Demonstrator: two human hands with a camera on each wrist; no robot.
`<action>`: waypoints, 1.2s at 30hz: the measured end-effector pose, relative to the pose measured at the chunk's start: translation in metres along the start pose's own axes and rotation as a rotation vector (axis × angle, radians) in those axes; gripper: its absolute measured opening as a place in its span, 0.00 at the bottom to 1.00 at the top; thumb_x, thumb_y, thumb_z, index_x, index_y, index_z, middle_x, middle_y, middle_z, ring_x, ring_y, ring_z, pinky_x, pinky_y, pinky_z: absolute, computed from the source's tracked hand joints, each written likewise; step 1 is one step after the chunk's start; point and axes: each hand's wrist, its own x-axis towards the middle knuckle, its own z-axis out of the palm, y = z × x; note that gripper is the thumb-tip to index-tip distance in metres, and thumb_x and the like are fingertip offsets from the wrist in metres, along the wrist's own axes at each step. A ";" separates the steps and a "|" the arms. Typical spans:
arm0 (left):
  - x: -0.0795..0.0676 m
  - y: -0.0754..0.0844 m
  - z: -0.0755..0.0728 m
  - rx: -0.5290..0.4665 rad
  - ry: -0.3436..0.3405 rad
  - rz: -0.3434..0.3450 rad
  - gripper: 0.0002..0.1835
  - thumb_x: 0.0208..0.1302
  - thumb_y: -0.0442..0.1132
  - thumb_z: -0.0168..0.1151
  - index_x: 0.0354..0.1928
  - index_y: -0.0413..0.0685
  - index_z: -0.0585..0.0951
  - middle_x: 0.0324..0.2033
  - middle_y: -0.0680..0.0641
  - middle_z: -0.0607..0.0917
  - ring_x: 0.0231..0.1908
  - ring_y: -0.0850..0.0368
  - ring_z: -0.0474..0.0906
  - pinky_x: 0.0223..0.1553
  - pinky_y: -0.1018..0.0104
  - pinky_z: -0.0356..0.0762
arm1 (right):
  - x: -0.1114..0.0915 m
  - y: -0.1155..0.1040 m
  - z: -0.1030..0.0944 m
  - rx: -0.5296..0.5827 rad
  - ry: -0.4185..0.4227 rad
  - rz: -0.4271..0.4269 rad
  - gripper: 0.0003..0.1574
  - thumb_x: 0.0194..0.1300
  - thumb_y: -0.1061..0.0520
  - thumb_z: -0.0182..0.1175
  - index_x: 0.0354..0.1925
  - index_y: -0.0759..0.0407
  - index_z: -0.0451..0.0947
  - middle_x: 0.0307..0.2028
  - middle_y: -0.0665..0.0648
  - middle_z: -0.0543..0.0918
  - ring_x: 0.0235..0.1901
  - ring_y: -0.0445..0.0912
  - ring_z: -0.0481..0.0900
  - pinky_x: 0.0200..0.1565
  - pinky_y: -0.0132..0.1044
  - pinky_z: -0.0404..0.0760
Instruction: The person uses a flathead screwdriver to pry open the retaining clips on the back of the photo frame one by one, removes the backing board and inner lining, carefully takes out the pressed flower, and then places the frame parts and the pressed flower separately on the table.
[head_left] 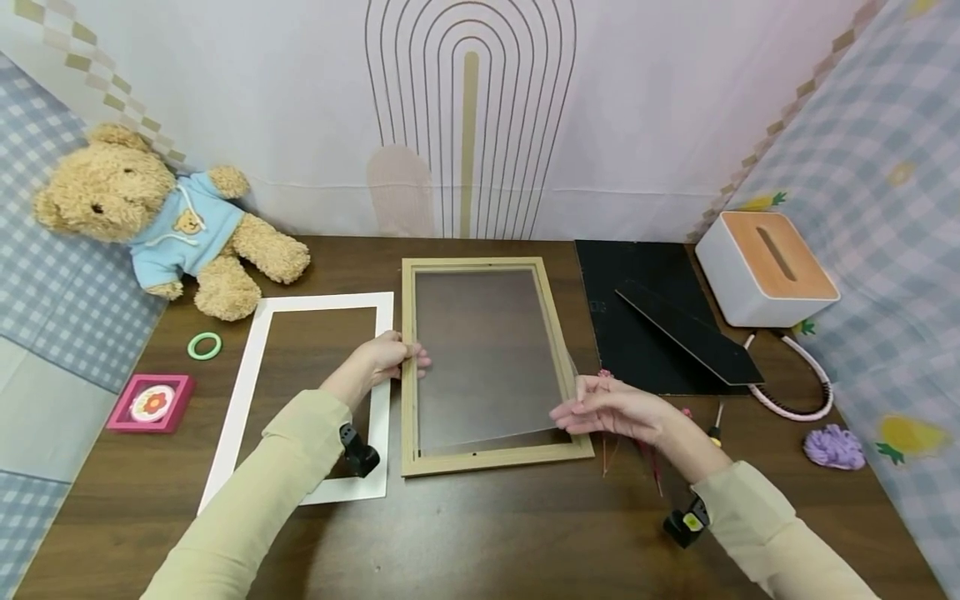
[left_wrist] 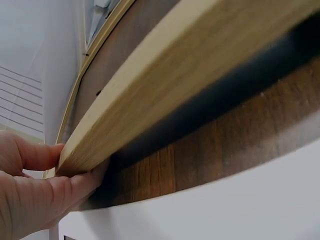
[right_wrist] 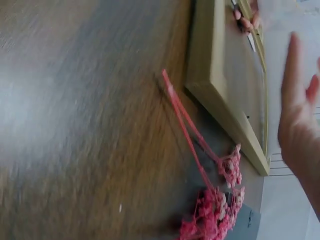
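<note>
A light wooden picture frame (head_left: 497, 460) is in the middle of the head view, its left side raised a little over the table. My left hand (head_left: 390, 357) grips that side, thumb and fingers round the wooden bar (left_wrist: 125, 100). Across the frame's opening lies a clear sheet (head_left: 487, 358), tilted, its right edge overlapping the frame's right bar. At the sheet's lower right corner my right hand (head_left: 611, 408) holds it between thumb and fingers. In the right wrist view the right hand (right_wrist: 297, 125) is blurred and the sheet hardly shows.
A white mat (head_left: 378, 400) lies left of the frame, and a black backing board (head_left: 637, 267) with a stand (head_left: 690, 337) lies right. Pink dried flowers (right_wrist: 205, 215) lie beside the frame. Around the edges are a teddy bear (head_left: 180, 217), tissue box (head_left: 765, 267) and purple scrunchie (head_left: 834, 447).
</note>
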 end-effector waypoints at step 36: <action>0.034 -0.021 -0.023 0.443 0.107 0.025 0.24 0.58 0.50 0.64 0.42 0.37 0.70 0.33 0.42 0.81 0.30 0.53 0.84 0.32 0.63 0.84 | 0.003 -0.002 -0.001 -0.006 0.465 -0.139 0.40 0.74 0.55 0.42 0.73 0.59 0.33 0.42 0.51 0.85 0.35 0.46 0.86 0.38 0.35 0.85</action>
